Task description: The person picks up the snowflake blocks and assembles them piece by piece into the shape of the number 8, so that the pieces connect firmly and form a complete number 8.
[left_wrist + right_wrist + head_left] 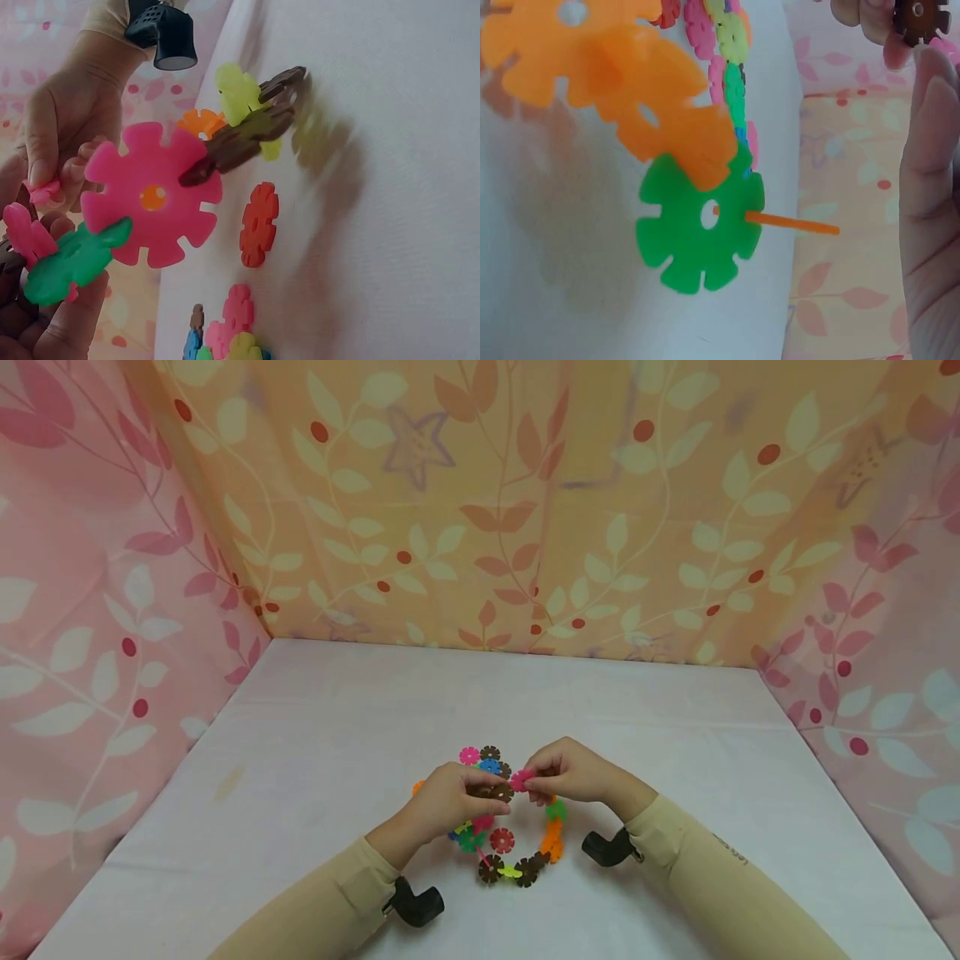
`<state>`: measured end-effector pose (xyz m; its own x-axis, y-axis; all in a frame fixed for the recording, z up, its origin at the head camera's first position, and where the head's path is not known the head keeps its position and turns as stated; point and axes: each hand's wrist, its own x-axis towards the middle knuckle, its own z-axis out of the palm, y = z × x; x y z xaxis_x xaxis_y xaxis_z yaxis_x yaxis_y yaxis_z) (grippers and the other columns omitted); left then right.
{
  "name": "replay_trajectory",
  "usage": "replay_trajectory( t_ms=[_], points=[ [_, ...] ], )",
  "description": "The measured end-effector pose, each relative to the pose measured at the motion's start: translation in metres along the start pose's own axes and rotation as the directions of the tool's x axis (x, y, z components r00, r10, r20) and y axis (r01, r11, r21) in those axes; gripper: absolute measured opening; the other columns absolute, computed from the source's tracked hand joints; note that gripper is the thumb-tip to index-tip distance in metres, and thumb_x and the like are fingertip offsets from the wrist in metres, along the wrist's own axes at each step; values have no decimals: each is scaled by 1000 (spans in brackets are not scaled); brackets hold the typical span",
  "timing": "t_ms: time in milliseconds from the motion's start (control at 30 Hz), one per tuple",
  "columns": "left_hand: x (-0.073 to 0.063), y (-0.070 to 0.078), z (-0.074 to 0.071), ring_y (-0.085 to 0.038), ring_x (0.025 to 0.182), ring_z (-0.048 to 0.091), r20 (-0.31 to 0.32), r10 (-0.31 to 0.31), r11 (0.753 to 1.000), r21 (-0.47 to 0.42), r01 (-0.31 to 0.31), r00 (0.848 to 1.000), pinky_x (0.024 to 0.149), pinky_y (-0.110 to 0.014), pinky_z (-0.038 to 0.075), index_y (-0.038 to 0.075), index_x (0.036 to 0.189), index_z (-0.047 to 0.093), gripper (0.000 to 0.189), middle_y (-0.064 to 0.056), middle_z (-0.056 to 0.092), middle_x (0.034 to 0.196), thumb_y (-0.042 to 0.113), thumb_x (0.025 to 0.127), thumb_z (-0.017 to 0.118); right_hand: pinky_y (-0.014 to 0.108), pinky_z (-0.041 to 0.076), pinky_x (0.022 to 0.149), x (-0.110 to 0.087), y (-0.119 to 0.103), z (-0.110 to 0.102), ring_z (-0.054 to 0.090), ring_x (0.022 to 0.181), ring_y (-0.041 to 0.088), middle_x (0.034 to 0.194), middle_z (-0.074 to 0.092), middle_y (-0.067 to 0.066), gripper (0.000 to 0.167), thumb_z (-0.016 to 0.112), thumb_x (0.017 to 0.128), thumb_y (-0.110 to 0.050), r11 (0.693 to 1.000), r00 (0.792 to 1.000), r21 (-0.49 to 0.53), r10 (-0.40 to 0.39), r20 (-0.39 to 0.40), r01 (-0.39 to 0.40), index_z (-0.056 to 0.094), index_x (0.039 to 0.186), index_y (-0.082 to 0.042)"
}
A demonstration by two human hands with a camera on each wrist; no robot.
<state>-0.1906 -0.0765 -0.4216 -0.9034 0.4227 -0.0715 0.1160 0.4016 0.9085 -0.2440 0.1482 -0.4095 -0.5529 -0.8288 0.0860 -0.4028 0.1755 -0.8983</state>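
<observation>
My left hand [442, 797] pinches a brown notched plastic disc [501, 792] at one end of a curved chain of interlocking snowflake discs. Between the thumb and fingers of my right hand [573, 772] is a pink disc [521, 780], close against the brown one. The chain curves down in a ring, with a green disc [697, 255], orange discs [552, 841] and brown discs [527, 872] on it. In the left wrist view a large pink disc [127, 196] and a green disc [67, 266] hang near the left fingers. Whether the two held discs interlock cannot be told.
A loose red disc [502, 840] lies on the white table [360, 710] inside the ring. Behind my left hand sits a pile of mixed discs, with a pink one [469, 755] and a blue one [491, 766]. Patterned cloth walls [480, 527] enclose the table.
</observation>
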Motion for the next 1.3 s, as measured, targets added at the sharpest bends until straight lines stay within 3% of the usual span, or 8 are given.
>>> replay_trajectory(
  t_ms=[233, 633, 767, 933, 1033, 1133, 1200, 1300],
  points=[
    [2, -1, 0, -9, 81, 62, -3, -36, 999, 10, 36, 999, 69, -25, 50, 17, 104, 70, 38, 7, 68, 88, 39, 73, 74, 31, 53, 58, 2, -1, 3, 58, 59, 25, 68, 62, 13, 14, 57, 89, -5, 1000, 1000, -29, 12, -22, -13, 66, 87, 5],
    [3, 1, -1, -14, 73, 64, -18, 3, 999, -32, -4, 1000, 67, -29, 51, 10, 109, 68, 40, 3, 69, 77, 35, 77, 70, 29, 46, 45, 13, -7, 5, 49, 48, 18, 61, 57, 7, 15, 56, 90, -10, 997, 998, -61, 49, -39, -51, 66, 79, -5],
    [4, -3, -4, -16, 70, 63, -2, -46, 994, -94, 46, 999, 65, -31, 52, 9, 106, 68, 39, 0, 65, 75, 32, 76, 73, 37, 50, 51, 22, -14, 4, 51, 51, 14, 62, 58, 1, 14, 57, 91, -15, 979, 992, -159, 127, 1, -125, 66, 81, -11],
    [1, -10, -7, -18, 72, 58, 25, -113, 982, -151, 115, 993, 66, -31, 50, 4, 95, 64, 20, -8, 62, 83, 19, 83, 67, 39, 52, 63, 37, -13, -4, 58, 65, 22, 74, 63, 8, 10, 59, 89, -13, 958, 973, -217, 212, 88, -189, 65, 87, -5],
    [-1, -16, -5, -17, 74, 56, 23, -164, 971, -171, 166, 986, 66, -29, 48, 2, 93, 61, 14, -10, 62, 86, 13, 85, 61, 32, 50, 65, 47, -3, -9, 56, 71, 20, 81, 63, 7, 10, 59, 88, -12, 903, 967, -374, 249, 50, -213, 65, 89, -4],
    [-2, -21, -5, -16, 73, 58, 19, -206, 955, -214, 205, 978, 65, -29, 48, 1, 94, 61, 19, -11, 63, 85, 19, 90, 57, 29, 48, 70, 60, 9, -8, 53, 76, 15, 88, 62, 4, 12, 60, 87, -12, 776, 949, -570, 314, -19, -268, 65, 97, -7],
    [-2, -23, -4, -17, 73, 60, 23, -222, 939, -265, 220, 975, 65, -29, 49, -1, 94, 60, 24, -13, 64, 84, 22, 93, 53, 29, 47, 76, 68, 14, -3, 52, 80, 15, 92, 60, 2, 21, 64, 85, -14, 694, 936, -667, 351, -15, -271, 63, 105, -10],
    [-2, -24, -5, -19, 73, 63, 36, -224, 919, -325, 223, 974, 65, -30, 51, -3, 94, 58, 27, -15, 65, 84, 23, 95, 47, 30, 46, 83, 77, 17, 4, 53, 86, 16, 99, 58, 2, 40, 68, 83, -22, 617, 917, -743, 398, 10, -260, 56, 120, -15]
  ],
)
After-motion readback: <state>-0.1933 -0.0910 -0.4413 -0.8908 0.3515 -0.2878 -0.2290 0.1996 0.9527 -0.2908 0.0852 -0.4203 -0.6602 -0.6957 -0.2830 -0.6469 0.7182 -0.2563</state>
